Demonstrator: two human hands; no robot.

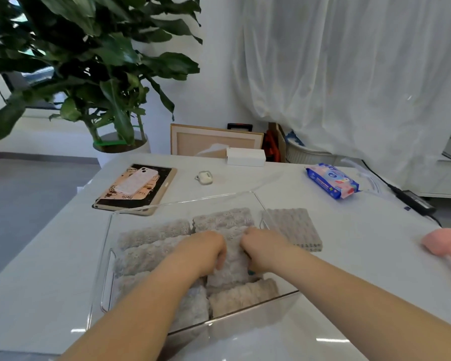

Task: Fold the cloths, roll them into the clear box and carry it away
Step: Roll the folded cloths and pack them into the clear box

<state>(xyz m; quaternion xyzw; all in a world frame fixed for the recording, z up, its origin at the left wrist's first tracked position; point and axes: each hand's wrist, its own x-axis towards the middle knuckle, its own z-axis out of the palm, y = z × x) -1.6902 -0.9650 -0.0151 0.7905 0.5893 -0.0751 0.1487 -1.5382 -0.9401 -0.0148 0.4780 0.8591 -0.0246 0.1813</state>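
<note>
Both forearms reach in over the near wall of the clear box (255,307), which sits on the white table (50,256). Inside the box, at its near side, lie beige-grey rolled cloths (242,295), packed side by side, with more along its left side and far end. In the middle of the box the left hand (206,252) and the right hand (263,250) face each other, fingers curled round the two sides of one cloth roll (235,261), which touches the rolls around it. Just outside the box's right wall a folded cloth (293,227) lies flat on the table. Well to the right of the box, a pink object (444,244) is cut off by the frame edge; what it is cannot be told. Beyond the box's far left corner a tablet (162,175) carries a phone (138,181) in a pale case. Beyond the far wall sit an earbud case (205,177) and, farther on, a white carton (245,156). Far right of the box lie a blue pack of wipes (332,181) and a black power adapter (417,201). Behind the table stand a potted plant (89,61), a wooden picture frame (201,142) and a white curtain (349,74).
</note>
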